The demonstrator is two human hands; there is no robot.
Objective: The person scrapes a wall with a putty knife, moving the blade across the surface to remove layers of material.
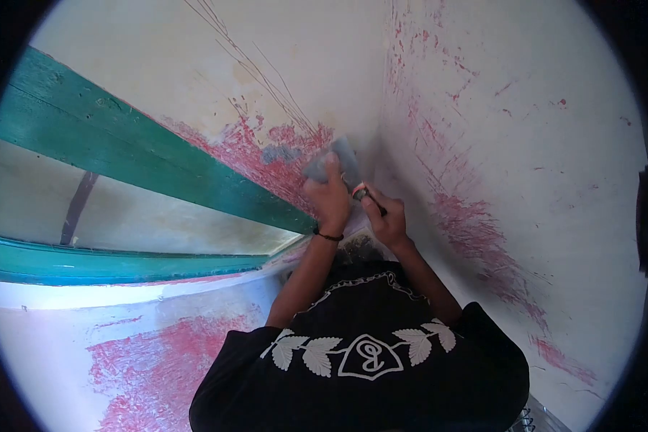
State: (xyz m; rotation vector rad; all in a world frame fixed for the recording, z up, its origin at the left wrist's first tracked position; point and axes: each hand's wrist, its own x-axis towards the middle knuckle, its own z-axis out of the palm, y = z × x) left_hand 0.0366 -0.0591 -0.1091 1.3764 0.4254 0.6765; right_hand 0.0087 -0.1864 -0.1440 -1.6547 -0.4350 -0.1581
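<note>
Scraper blade [346,154] touches left hand [330,199], grip unclear, while right hand [389,222] clasps its handle [361,193].

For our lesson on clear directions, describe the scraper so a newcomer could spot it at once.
Find the green beam slanting down from the upper left. Past its lower right end, the left hand touches the scraper and the right hand grips its dark handle. Its straight-edged grey blade sets it apart from the rough pink patch beside it.
</note>
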